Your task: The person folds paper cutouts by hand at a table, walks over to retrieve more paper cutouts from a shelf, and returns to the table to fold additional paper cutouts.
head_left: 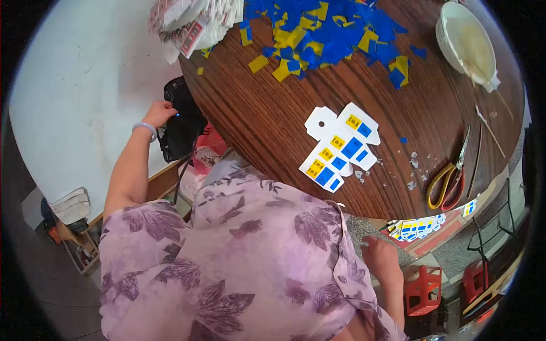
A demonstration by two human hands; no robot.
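My left hand (162,112) is at the edge of a black bag (185,122) beside the round table, thumb and fingers pinched together; what they grip is too small to make out. Low at my right side hangs my right hand (380,256), near the table's edge, its fingers partly hidden and blurred. A white die-cut card (331,149) with yellow and blue patches lies flat on the brown table (244,108), touched by neither hand.
Blue and yellow paper pieces (335,34) are heaped at the table's far side. Around them are printed papers (196,23), a white bowl (467,42) and scissors (449,176). More patched cards (418,227) lie below the right edge, near a red stool (424,290).
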